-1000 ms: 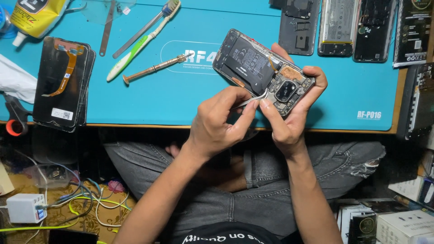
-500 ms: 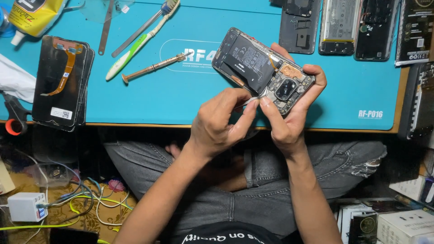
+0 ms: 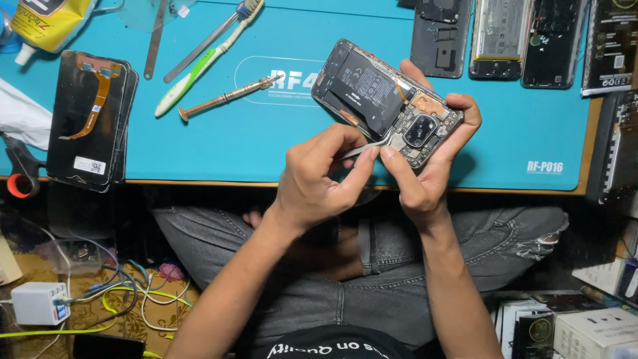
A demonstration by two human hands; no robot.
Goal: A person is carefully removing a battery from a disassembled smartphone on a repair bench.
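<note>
Opened back-less smartphone [image 3: 382, 100] sits over the teal rubber work mat [image 3: 266, 143] — copper-toned metal screwdriver [image 3: 226, 98] left, dark detached phone screen [image 3: 90, 119] beyond.

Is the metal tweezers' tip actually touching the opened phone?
Touching. In the head view, the tweezers pinched in the left hand run straight onto the phone edge beside its camera module, no gap showing.

Bare forearms, grey ripped jeans, blk tee.

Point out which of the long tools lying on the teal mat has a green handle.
The white-and-green toothbrush, lying diagonally at the mat's upper left. The flat steel pry tool beside it is bare metal, and the copper-coloured screwdriver below it is brownish all along.
</note>
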